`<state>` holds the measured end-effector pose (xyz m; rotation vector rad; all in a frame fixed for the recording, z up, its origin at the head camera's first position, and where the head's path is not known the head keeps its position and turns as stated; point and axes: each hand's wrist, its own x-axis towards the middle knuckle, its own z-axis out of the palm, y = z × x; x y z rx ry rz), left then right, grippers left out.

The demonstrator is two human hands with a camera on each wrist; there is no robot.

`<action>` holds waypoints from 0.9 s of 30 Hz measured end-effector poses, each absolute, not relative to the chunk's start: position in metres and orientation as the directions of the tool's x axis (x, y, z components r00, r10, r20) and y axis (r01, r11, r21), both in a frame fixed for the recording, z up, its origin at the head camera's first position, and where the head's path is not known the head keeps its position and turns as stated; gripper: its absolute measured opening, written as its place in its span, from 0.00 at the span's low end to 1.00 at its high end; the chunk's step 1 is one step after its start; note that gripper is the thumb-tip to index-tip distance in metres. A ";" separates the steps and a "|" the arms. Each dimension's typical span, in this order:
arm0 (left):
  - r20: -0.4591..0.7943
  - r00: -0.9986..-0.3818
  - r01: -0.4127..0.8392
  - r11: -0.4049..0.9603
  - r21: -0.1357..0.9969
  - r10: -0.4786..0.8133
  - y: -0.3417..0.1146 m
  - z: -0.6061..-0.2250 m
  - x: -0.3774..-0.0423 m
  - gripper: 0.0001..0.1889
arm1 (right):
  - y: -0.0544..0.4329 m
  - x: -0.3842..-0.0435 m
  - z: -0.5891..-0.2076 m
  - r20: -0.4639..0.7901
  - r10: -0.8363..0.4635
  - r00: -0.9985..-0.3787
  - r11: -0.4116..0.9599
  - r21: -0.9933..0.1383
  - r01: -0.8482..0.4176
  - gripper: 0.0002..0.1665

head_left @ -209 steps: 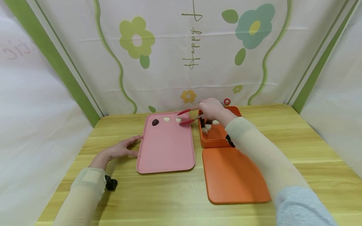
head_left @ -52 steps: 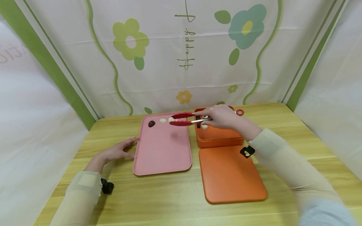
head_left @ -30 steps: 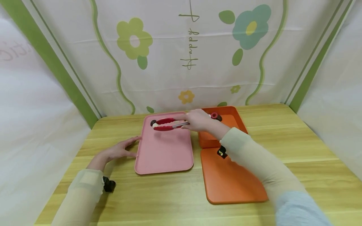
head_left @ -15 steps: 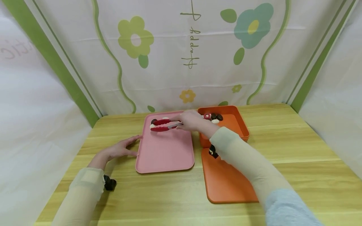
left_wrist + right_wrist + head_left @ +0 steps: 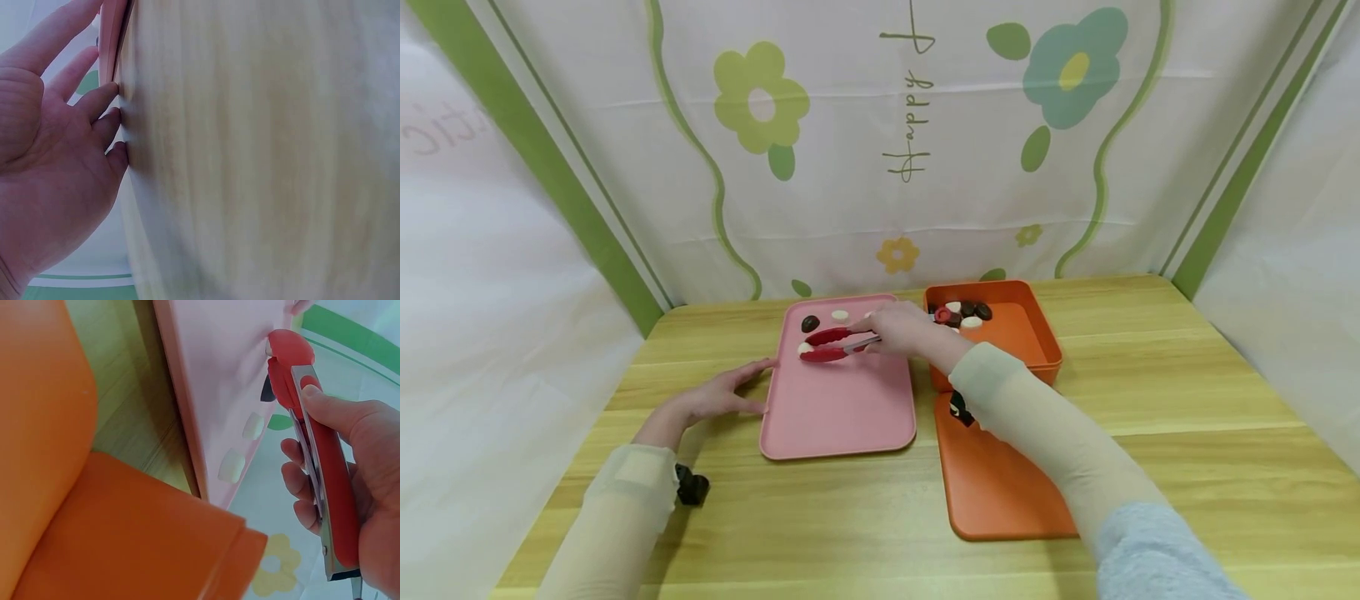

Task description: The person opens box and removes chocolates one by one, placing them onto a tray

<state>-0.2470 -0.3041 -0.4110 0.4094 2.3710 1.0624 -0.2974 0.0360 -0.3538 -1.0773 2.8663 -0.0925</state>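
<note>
Tongs [image 5: 340, 494] of shiny metal, cased in smooth red along the handle and tipped with scalloped red, sit firmly in the right hand [image 5: 898, 327] near the centre of the frame, thumb and fingers curled round them! Between those tips, at the far end from the palm, there's a small, rounded white piece [image 5: 805, 348], out to the left of the hand and over the pink tray [image 5: 835, 408]; whether it touches the tray's surface, I cannot tell.

Smooth, matte, round-cornered, that tray fills the middle of the frame. Near its top edge lie a glossy dark-brown oval [image 5: 809, 323], just above the tongs' tips, and a flat white disc [image 5: 839, 316] right of it. Over at centre left, the left hand [image 5: 711, 400] has its fingers spread and reaching, thumb and fingertips at the tray's left rim, gripping nothing.

Right of centre: a deep orange box [image 5: 1026, 333], rounded at the corners, dark and white pieces clustered at its left end. Below, a flat orange lid [image 5: 1000, 492] lies partly beneath the right forearm, all on a yellowish, wood-grained table [image 5: 812, 517].
</note>
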 end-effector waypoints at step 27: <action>-0.321 -0.827 0.067 0.647 0.760 0.462 -0.302 -0.408 -0.245 0.46 | 0.113 -0.272 -0.305 0.091 -0.627 -0.773 0.758 -0.156 -0.633 0.35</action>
